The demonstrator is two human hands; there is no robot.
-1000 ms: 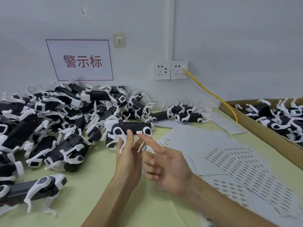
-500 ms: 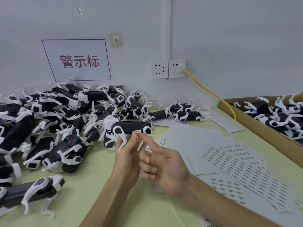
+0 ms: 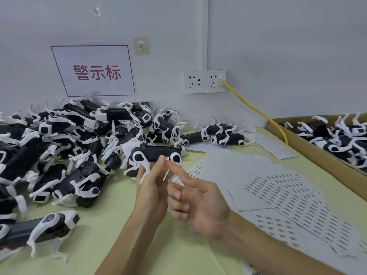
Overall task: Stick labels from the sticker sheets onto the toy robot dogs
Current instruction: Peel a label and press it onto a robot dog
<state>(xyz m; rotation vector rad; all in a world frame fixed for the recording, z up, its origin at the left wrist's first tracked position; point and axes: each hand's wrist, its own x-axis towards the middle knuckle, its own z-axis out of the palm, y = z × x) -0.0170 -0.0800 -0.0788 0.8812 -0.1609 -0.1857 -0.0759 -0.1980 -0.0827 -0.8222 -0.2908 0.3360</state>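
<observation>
Holding a black-and-white toy robot dog (image 3: 156,153) level beside the pile (image 3: 59,147), the left hand (image 3: 152,189) grips it from below; the right hand (image 3: 200,207), index extended and other fingers curled, presses a small label (image 3: 166,158) against its body. Sticker sheets (image 3: 288,197) lie at right on the table (image 3: 111,215).

A toy assembly workshop; heaped toy robot dogs (image 3: 59,155), sticker sheets (image 3: 288,199), carton (image 3: 317,155).

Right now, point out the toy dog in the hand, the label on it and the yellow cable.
held toy dog (image 3: 156,153), head view, middle of its black body
label (image 3: 166,158), head view, its white face
yellow cable (image 3: 251,107), head view, mid-run along the wall
</observation>
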